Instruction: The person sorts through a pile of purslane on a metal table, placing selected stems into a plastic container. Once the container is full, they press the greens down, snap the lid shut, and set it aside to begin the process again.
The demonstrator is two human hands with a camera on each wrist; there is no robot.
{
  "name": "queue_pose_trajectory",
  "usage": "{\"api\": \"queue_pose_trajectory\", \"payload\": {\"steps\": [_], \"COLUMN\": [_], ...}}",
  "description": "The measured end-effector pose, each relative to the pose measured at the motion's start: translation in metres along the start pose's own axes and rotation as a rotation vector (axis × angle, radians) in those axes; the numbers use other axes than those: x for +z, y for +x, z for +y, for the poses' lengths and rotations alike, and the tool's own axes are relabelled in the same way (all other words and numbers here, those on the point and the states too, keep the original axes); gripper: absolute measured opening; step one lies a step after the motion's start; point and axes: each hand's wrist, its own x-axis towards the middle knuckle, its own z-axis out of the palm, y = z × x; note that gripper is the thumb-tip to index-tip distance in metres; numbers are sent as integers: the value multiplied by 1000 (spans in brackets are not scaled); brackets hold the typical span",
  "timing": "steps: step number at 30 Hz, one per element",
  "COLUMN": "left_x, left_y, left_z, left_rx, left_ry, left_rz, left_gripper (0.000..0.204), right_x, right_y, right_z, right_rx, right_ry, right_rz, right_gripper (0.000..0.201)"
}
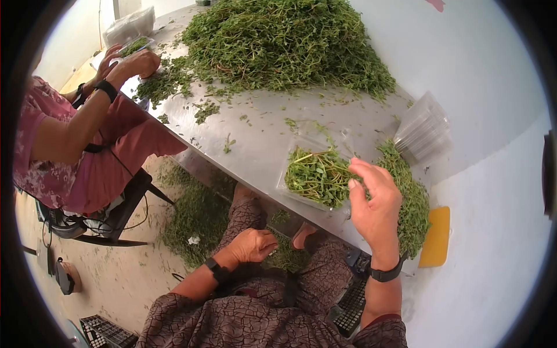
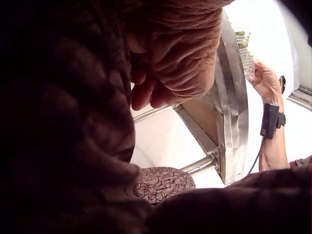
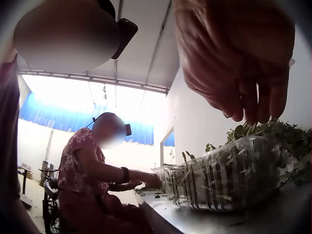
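A clear plastic container (image 1: 281, 184) filled with leafy green sprigs (image 1: 316, 174) stands near the table's front edge. Over its right side is my right hand (image 1: 377, 200), fingers bent, with a gap between thumb and forefinger. The right wrist view shows the fingertips of that hand (image 3: 239, 63) pointing down at the sprigs on top of the container (image 3: 219, 175); no sprig is plainly gripped. My left hand (image 1: 252, 245) rests idle over the lap, loosely curled and holding nothing; the left wrist view shows the same hand (image 2: 170, 58) below the table edge.
A large heap of greens (image 1: 284, 43) covers the table's back (image 1: 243, 145). On the right are a smaller pile (image 1: 413, 203), stacked clear containers (image 1: 423, 127) and a yellow board (image 1: 435, 238). Another person (image 1: 69, 139) sits at left, hands over greens. Cut greens (image 1: 194, 217) lie on the floor.
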Motion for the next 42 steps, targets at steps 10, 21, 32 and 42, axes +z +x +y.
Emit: {"api": "queue_pose_trajectory", "payload": {"steps": [10,21,32,42], "left_x": [-2,-108,-111,-103], "left_y": [1,17,80,57], "left_z": [0,68,84,110], "left_rx": [1,-180,-165,-160], "left_ry": [-5,-447,-334,-630], "left_rz": [-28,723,675,327], "left_gripper": [10,25,33,41], "right_x": [-1,-11,14,-7], "right_y": [0,-48,-62,-54], "right_z": [-1,-12,-4,29], "right_rx": [-225,-145,-172,-84], "right_ry": [-104,-191,-150,-185], "right_rz": [-157,133,118,149], "right_gripper": [23,29,28,21]}}
